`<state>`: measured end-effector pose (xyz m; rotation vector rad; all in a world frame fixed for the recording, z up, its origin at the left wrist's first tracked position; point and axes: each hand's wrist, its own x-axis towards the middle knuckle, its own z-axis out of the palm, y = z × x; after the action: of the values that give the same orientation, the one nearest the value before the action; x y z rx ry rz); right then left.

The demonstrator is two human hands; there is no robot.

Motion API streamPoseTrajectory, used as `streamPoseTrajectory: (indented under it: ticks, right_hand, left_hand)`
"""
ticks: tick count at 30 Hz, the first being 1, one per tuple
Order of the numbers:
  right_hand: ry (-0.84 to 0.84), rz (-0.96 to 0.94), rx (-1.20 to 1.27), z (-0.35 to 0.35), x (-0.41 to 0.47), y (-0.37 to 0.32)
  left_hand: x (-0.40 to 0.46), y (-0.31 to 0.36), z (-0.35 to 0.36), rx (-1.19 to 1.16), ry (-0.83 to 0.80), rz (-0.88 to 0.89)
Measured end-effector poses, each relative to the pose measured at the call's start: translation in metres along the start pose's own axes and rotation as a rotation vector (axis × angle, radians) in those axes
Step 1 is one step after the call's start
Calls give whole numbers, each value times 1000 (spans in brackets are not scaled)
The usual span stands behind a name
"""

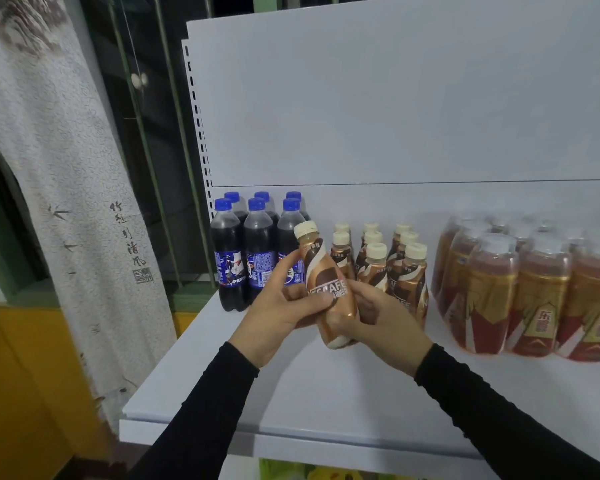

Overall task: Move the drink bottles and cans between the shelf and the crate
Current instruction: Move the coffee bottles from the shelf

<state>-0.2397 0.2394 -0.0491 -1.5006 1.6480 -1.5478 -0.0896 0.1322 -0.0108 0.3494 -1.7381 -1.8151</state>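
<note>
A brown-and-cream coffee bottle with a cream cap is held tilted above the white shelf. My left hand grips its left side around the label. My right hand wraps its lower right side and base. Behind it, several matching coffee bottles stand in rows on the shelf. At the back left stand several dark cola bottles with blue caps. No crate is in view.
Shrink-wrapped packs of red-and-gold drink bottles fill the shelf's right side. The shelf's white back panel rises behind. A patterned curtain hangs to the left, over a yellow wall. Yellow-green items show below the shelf edge.
</note>
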Motion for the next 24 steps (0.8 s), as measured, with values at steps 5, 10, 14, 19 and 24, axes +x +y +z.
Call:
streamPoseTrajectory:
  ticks: [5, 10, 14, 19, 24]
  right_hand:
    - [52, -8, -165, 3, -2, 9]
    - [105, -71, -253, 8, 4, 11]
    - [130, -104, -380, 12, 8, 20]
    - [165, -114, -433, 16, 8, 25]
    - [168, -121, -442, 18, 6, 25]
  left_hand:
    - [6, 18, -4, 289, 90, 170]
    - [2, 30, -9, 525, 8, 335]
    - [-3, 22, -12, 630, -22, 379]
    - [-6, 17, -17, 666, -16, 409]
    - [-5, 16, -19, 650, 6, 386]
